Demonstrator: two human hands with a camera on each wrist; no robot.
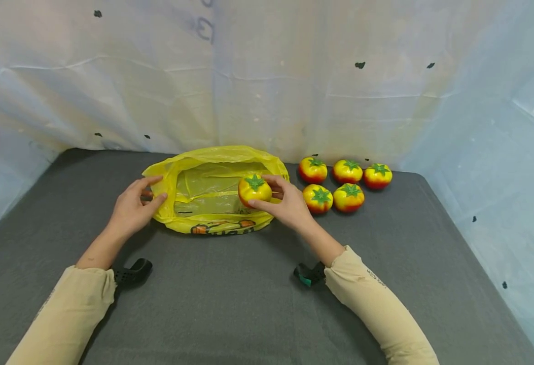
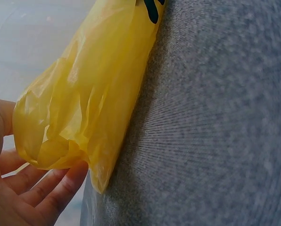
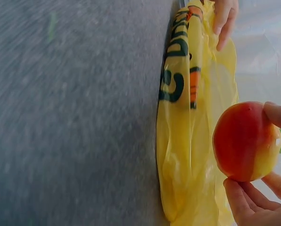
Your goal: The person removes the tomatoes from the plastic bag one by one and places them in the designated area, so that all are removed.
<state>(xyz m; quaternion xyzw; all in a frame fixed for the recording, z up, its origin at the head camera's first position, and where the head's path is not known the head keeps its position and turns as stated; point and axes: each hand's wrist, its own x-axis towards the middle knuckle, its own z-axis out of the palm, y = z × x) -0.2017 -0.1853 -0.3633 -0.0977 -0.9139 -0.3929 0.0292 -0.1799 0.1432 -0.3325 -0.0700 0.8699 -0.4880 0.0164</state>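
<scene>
A yellow plastic bag (image 1: 223, 153) lies on the grey table with its mouth spread wide and turned up. My left hand (image 1: 133, 207) grips the bag's left rim, thumb on one side and fingers on the other; in the left wrist view the crumpled yellow plastic (image 2: 98, 94) lies between them. Over the right part of the bag's mouth, my right hand (image 1: 290, 205) holds a toy tomato (image 1: 255, 189) between thumb and fingers, its green leafy top facing up. The right wrist view shows the tomato's red underside (image 3: 242, 141) beside the bag's printed front (image 3: 176, 84).
Several more toy tomatoes (image 1: 348, 172) stand in two rows right of the bag, close to my right hand. A pale plastic sheet (image 1: 267, 76) hangs behind the grey table (image 1: 221, 304). Black straps (image 1: 133, 272) sit at both wrists.
</scene>
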